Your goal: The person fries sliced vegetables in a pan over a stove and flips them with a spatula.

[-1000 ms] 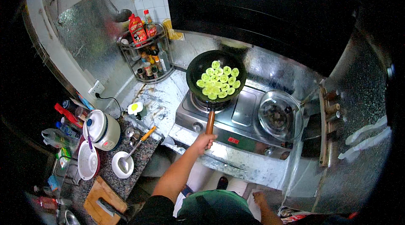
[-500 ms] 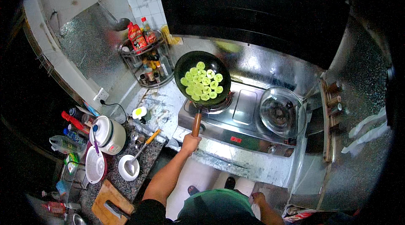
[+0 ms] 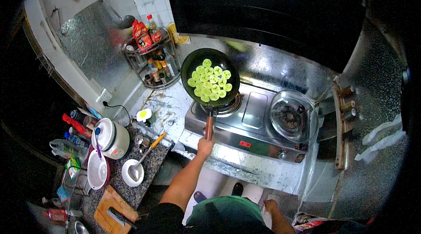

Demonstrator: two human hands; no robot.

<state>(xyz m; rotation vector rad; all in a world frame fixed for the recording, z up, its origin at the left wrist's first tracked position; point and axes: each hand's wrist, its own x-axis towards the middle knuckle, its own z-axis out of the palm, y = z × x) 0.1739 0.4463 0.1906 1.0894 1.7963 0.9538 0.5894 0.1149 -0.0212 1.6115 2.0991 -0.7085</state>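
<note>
My left hand [image 3: 205, 147] is closed around the brown handle of a dark wok [image 3: 228, 74]. The wok stands a little tilted over the left burner [image 3: 228, 107] of a steel gas stove; whether it touches the burner is unclear. Many round, pale green cucumber slices [image 3: 206, 78] lie inside it, mostly in a single layer with some overlapping. My right hand [image 3: 271, 207] hangs low beside the green apron [image 3: 228, 212], away from the stove. Its fingers are too small and hidden for me to tell whether they grip anything.
A glass lid [image 3: 287, 115] covers the right burner. A seasoning rack [image 3: 153, 63] stands in the back left corner. Along the left counter are a rice cooker [image 3: 115, 139], a colander [image 3: 98, 170], a bowl [image 3: 133, 179] holding a ladle [image 3: 147, 157], and a cutting board [image 3: 109, 203] with a knife [image 3: 119, 217].
My left hand has moved right and slightly up, swinging the wok handle with it. The wok has shifted a little farther back and the slices have slid inside. The right hand stays low.
</note>
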